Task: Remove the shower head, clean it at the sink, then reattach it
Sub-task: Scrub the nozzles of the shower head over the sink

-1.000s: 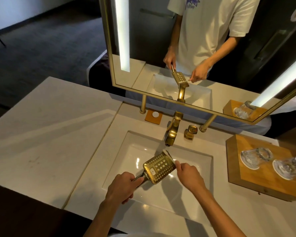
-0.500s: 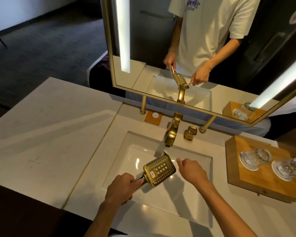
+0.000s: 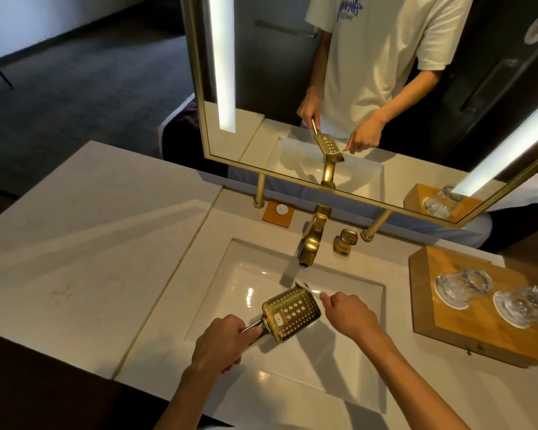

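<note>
Over the sink, the shower head is held clear of the basin, its hole-studded face turned up toward the person, which suits scrubbing the nozzles where they can be seen and lets any drips fall into the bowl. The left hand is curled round the thin handle at the near end, keeping the head steady like a paddle. The right hand pinches a small pale tool, probably a brush though it is too small to tell, with its tip at the far right corner of the head. The tap stands just beyond; no water can be seen running from it. 2 glasses sit on a wooden tray on the table, well apart to the right.

Compared with 0.5 s ago, the right hand has drawn slightly rightward and the tool tip sits at the corner rather than along the top edge. The head is tilted a touch flatter. The left hand's grip looks unchanged.
</note>
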### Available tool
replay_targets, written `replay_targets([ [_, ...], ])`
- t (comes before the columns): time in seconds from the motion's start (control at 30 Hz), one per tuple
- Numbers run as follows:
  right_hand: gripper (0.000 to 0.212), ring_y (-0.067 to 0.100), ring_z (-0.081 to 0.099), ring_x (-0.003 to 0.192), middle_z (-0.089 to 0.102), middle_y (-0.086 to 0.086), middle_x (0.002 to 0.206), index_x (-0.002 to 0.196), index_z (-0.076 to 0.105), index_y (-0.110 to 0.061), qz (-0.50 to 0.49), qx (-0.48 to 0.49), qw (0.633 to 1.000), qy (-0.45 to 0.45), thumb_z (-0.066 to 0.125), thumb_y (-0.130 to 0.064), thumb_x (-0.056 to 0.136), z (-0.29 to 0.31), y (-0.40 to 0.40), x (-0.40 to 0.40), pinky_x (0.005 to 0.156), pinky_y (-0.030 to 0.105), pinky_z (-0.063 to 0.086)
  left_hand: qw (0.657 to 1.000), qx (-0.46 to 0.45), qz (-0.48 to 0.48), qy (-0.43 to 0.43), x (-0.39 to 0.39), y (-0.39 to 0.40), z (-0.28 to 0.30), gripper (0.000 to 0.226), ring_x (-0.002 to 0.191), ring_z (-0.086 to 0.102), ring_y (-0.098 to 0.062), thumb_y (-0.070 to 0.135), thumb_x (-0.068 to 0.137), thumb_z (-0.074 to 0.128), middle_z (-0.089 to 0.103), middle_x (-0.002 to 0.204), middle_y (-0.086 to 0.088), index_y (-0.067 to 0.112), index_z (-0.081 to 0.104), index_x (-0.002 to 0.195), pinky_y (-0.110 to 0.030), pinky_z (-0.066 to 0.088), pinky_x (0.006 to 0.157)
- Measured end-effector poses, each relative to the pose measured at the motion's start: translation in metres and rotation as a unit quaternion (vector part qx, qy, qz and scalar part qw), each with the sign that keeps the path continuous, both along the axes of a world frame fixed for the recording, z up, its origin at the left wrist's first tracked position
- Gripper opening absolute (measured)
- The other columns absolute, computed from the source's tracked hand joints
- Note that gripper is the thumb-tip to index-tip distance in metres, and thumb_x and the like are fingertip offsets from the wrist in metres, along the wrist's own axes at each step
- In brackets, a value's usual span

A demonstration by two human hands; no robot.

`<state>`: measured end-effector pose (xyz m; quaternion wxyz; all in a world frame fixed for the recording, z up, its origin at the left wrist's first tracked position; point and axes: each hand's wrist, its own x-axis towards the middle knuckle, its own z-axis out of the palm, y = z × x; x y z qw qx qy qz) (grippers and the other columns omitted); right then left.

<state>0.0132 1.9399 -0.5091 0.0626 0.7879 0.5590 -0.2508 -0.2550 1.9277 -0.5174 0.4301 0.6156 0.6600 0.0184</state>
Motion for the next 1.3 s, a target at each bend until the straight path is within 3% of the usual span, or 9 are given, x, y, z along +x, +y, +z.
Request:
replay_targets([
  [0.07,0.058,0.023,0.056,0.083,0.068,0.007,0.099,0.096,0.065,-0.018,-0.010,0.000,1.000,-0.002,0.021,-0.056,0.102,0.002,-0.002,0.001,0.072,0.034,0.045,1.000,0.004,-0.004,0.003,0.000,0.002,0.000,0.043,0.030,0.049,-0.006,0.057,0.091,0.057,0.062,0.051,0.001,0.022,0.059,0.065,-0.018,0.039,0.035],
  [0.27,0.056,0.017,0.056,0.065,0.050,-0.008,0.063,0.065,0.047,-0.029,0.084,0.071,0.994,0.025,0.017,-0.059,0.100,-0.006,-0.037,-0.046,0.062,0.032,0.046,1.000,-0.002,-0.012,0.017,0.004,0.004,-0.002,0.044,0.030,0.049,-0.007,0.058,0.090,0.056,0.064,0.052,0.000,0.021,0.060,0.067,-0.019,0.042,0.036],
  [0.37,0.054,0.017,0.050,0.062,0.044,-0.009,0.061,0.069,0.051,-0.029,0.116,0.095,0.989,0.020,0.018,-0.057,0.101,0.000,-0.033,-0.041,0.060,0.031,0.038,1.000,-0.007,-0.012,0.020,0.004,0.004,-0.003,0.045,0.032,0.049,-0.007,0.058,0.091,0.055,0.064,0.053,0.000,0.020,0.061,0.068,-0.019,0.044,0.037],
  [0.53,0.053,0.019,0.060,0.070,0.061,-0.005,0.073,0.081,0.061,-0.030,0.216,0.112,0.970,0.010,0.020,-0.059,0.100,0.002,-0.031,-0.030,0.058,0.031,0.036,1.000,-0.007,-0.012,0.018,0.006,0.006,0.000,0.046,0.032,0.049,-0.006,0.062,0.091,0.055,0.064,0.052,0.003,0.021,0.062,0.068,-0.018,0.041,0.037],
  [0.63,0.053,0.019,0.062,0.072,0.057,-0.008,0.070,0.079,0.057,-0.031,0.194,0.132,0.972,-0.001,0.018,-0.059,0.101,0.001,-0.032,-0.025,0.059,0.031,0.036,1.000,-0.012,-0.003,-0.012,0.007,0.009,0.002,0.048,0.034,0.049,-0.008,0.062,0.090,0.057,0.063,0.052,0.002,0.020,0.063,0.069,-0.020,0.043,0.039],
  [0.83,0.055,0.017,0.064,0.074,0.069,-0.005,0.078,0.085,0.058,-0.032,0.150,0.160,0.975,-0.014,0.014,-0.060,0.101,0.000,-0.035,-0.029,0.062,0.031,0.045,0.999,-0.015,0.004,-0.039,0.005,0.011,0.005,0.050,0.033,0.049,-0.013,0.062,0.090,0.058,0.063,0.050,0.000,0.018,0.059,0.065,-0.022,0.042,0.038],
  [1.03,0.057,0.017,0.053,0.060,0.047,-0.008,0.058,0.067,0.041,-0.028,0.174,0.150,0.973,-0.017,0.011,-0.064,0.098,-0.005,-0.054,-0.023,0.055,0.031,0.034,0.999,-0.018,0.009,-0.039,0.005,0.010,0.004,0.049,0.032,0.047,-0.013,0.058,0.091,0.059,0.063,0.049,-0.001,0.017,0.057,0.064,-0.021,0.040,0.037],
  [1.2,0.064,0.019,0.054,0.061,0.052,-0.005,0.062,0.074,0.052,-0.023,0.208,0.147,0.966,-0.032,0.009,-0.063,0.099,-0.005,-0.059,-0.019,0.060,0.030,0.043,0.999,-0.021,0.016,-0.047,0.005,0.008,0.003,0.049,0.032,0.047,-0.013,0.057,0.091,0.060,0.062,0.049,0.000,0.018,0.055,0.062,-0.020,0.039,0.037],
  [1.3,0.053,0.020,0.050,0.060,0.049,-0.007,0.064,0.077,0.045,-0.029,0.180,0.155,0.971,-0.035,0.010,-0.062,0.100,-0.006,-0.060,-0.026,0.058,0.031,0.039,0.998,-0.025,0.018,-0.055,0.006,0.008,0.003,0.048,0.032,0.047,-0.014,0.056,0.091,0.060,0.061,0.048,-0.001,0.018,0.055,0.062,-0.021,0.040,0.037],
])
